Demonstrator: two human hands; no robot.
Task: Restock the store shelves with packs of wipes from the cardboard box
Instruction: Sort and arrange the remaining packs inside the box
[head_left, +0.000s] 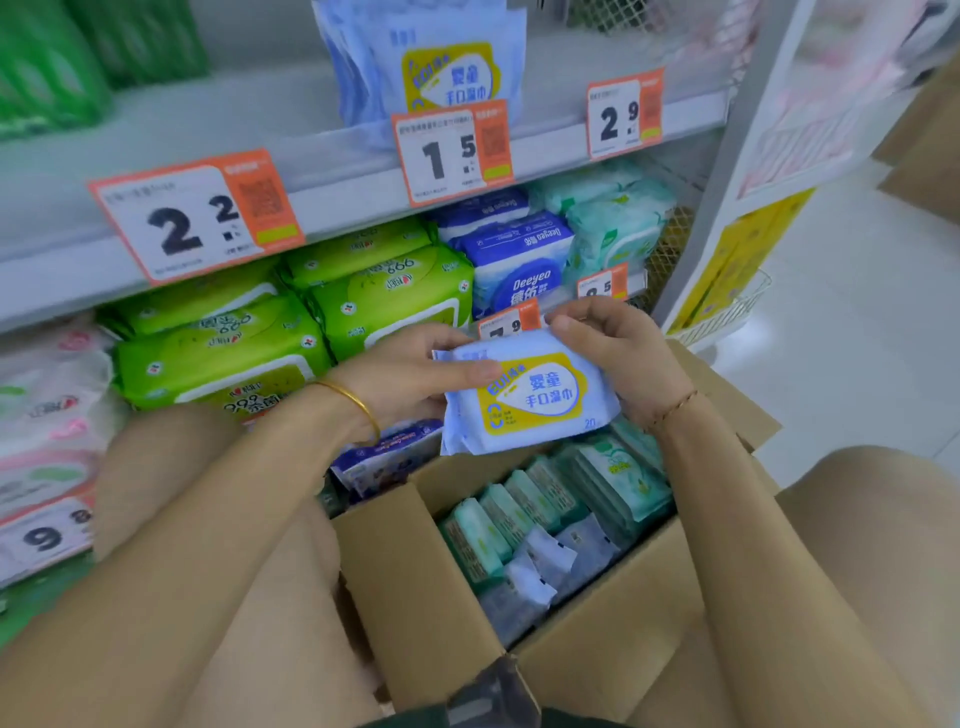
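Head view. Holds a pack of wipes (530, 395) in both hands above the far edge of the open cardboard box (431, 571), just in front of the middle shelf's front edge (332, 208). Carries it nearly flat, printed face up, long axis running left to right, lettering upright toward the wearer.

Presses the left hand's (410, 374) thumb flat across the pack's left end, with the other fingers tucked beneath, mostly hidden. Pinches the far-right corner with the right hand (618, 353), fingers curled close together. Wears a gold bangle (358, 402) on the left wrist.

Soft, glossy film: pale blue, with a yellow panel and a white drop shape, crimped at the ends. Plain brown corrugated board for the box, flaps open; inside, teal packs (524, 509) standing on edge in rows, greyer ones at the near-left side.

Grey metal shelving with orange-and-white price tags (452, 156) along the front edges. On the upper shelf, matching pale blue packs (431, 67) standing upright. Below, stacked bright green packs (218, 353), then dark blue packs (519, 260), then mint packs (618, 218) at the right end. Glossy white floor (841, 332) to the right.
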